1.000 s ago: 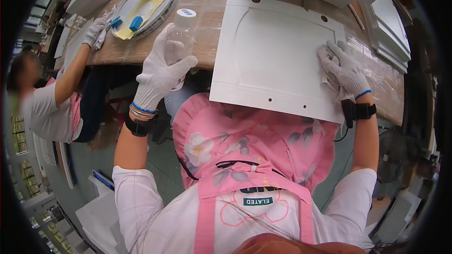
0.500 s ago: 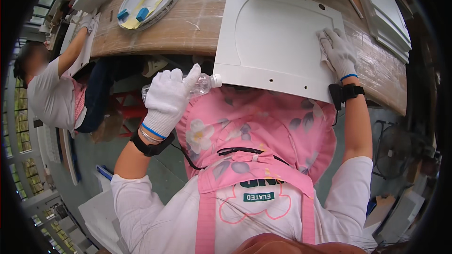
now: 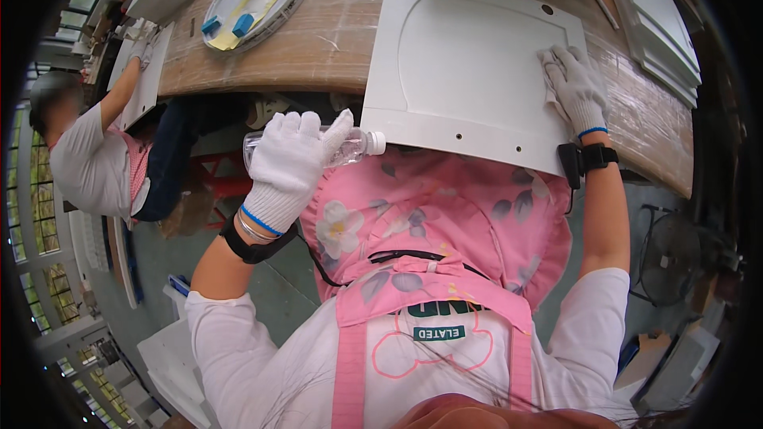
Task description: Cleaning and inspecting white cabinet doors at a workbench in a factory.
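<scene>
The person wears white knit gloves with blue cuff bands on the left hand (image 3: 290, 159) and right hand (image 3: 576, 87), black wristbands, white long sleeves, a pink flowered hood and a pink apron with straps.

Bright, even daylight; heavy fisheye warp at the rim.

You get soft light with faint shadows. The white panel (image 3: 469, 63) looks near blown out, and the wrapped tabletop (image 3: 318, 40) shows glare streaks. Windows (image 3: 40, 270) at your left edge glow. Straight edges bend outward, corners go black, and the centre stays sharp with no motion blur on your gloves.
</scene>
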The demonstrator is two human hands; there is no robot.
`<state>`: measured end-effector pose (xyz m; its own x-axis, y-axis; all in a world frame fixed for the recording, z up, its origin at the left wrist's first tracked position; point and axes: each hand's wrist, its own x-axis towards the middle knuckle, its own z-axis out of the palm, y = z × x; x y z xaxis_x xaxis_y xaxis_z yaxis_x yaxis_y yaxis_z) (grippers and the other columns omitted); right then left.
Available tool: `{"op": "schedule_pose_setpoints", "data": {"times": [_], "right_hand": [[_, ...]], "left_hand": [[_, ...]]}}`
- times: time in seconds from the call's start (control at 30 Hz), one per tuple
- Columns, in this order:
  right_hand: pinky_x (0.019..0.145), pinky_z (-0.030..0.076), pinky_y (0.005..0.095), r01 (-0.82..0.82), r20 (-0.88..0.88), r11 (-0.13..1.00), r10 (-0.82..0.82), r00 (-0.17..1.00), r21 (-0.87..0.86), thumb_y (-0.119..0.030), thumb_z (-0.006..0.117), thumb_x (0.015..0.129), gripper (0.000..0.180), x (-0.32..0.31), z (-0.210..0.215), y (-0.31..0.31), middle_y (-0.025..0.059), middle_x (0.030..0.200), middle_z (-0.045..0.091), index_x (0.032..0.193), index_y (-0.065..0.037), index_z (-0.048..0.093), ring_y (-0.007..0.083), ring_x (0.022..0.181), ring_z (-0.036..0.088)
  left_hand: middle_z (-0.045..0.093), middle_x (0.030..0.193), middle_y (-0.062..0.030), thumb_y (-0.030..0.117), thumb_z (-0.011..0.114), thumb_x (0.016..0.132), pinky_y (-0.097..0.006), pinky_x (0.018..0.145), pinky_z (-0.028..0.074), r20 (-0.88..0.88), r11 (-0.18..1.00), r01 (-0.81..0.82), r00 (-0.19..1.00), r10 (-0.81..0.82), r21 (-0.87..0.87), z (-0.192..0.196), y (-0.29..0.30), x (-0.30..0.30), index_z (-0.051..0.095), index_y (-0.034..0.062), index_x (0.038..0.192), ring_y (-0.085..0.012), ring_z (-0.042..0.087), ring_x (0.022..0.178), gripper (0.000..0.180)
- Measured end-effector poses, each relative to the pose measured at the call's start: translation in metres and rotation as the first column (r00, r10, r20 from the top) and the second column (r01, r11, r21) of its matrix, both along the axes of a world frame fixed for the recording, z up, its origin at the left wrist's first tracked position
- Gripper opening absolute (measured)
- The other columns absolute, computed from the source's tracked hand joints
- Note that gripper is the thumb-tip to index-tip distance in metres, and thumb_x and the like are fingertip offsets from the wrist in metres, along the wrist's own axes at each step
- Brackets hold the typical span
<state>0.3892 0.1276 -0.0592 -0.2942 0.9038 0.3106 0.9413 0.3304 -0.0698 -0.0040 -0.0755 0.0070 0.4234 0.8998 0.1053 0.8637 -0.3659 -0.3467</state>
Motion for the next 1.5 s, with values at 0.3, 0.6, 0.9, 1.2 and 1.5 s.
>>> {"op": "schedule_pose_setpoints", "data": {"times": [0.3,0.6,0.9,1.2,1.5], "right_hand": [[0.09,0.045,0.0434,0.01,-0.02,1.0,-0.009,1.0,0.028,-0.043,0.051,0.096,0.039,-0.002,0.005,-0.004,0.0108,0.113,0.061,0.116,-0.013,0.064,0.034,0.105,0.056],[0.087,0.045,0.0438,-0.002,-0.061,0.998,0.006,0.998,0.064,-0.038,0.055,0.094,0.031,-0.006,0.009,-0.006,0.0103,0.103,0.063,0.108,-0.014,0.066,0.034,0.098,0.057],[0.087,0.044,0.044,-0.026,-0.09,0.991,0.037,0.995,0.128,-0.038,0.058,0.092,0.031,-0.003,0.002,-0.005,0.0098,0.105,0.063,0.108,-0.012,0.066,0.0341,0.097,0.057],[0.083,0.045,0.0449,-0.025,-0.092,0.99,0.039,0.995,0.142,-0.036,0.058,0.092,0.028,-0.003,0.002,-0.002,0.0101,0.1,0.063,0.105,-0.013,0.066,0.0343,0.094,0.058],[0.08,0.044,0.0458,-0.037,-0.128,0.992,0.052,0.99,0.117,-0.035,0.061,0.088,0.028,-0.001,0.003,-0.001,0.0096,0.096,0.062,0.104,-0.012,0.066,0.0339,0.092,0.057]], "left_hand": [[0.053,0.08,-0.0054,0.017,0.061,0.082,-0.038,0.068,0.046,-0.069,0.988,-0.096,0.992,0.104,0.121,-0.007,0.052,-0.007,0.057,0.0183,0.128,-0.0237,0.057,0.076,0.046],[0.058,0.086,-0.006,0.02,0.061,0.087,-0.038,0.068,0.049,-0.221,0.969,-0.206,0.947,0.232,0.137,-0.007,0.116,-0.008,0.054,0.0204,0.131,-0.0239,0.062,0.082,0.045],[0.057,0.083,-0.0065,0.022,0.065,0.084,-0.039,0.07,0.048,-0.201,0.971,-0.236,0.951,0.237,0.028,0.002,0.088,-0.003,0.055,0.0194,0.13,-0.0244,0.061,0.081,0.048],[0.057,0.081,-0.0065,0.021,0.064,0.084,-0.039,0.064,0.048,-0.152,0.972,-0.161,0.971,0.187,0.169,-0.001,0.107,-0.008,0.055,0.0186,0.128,-0.0247,0.061,0.076,0.046],[0.061,0.087,-0.0109,0.017,0.061,0.086,-0.041,0.067,0.051,-0.183,0.945,-0.259,0.938,0.296,0.201,-0.005,0.18,-0.005,0.054,0.0185,0.129,-0.0281,0.064,0.081,0.044]]}}
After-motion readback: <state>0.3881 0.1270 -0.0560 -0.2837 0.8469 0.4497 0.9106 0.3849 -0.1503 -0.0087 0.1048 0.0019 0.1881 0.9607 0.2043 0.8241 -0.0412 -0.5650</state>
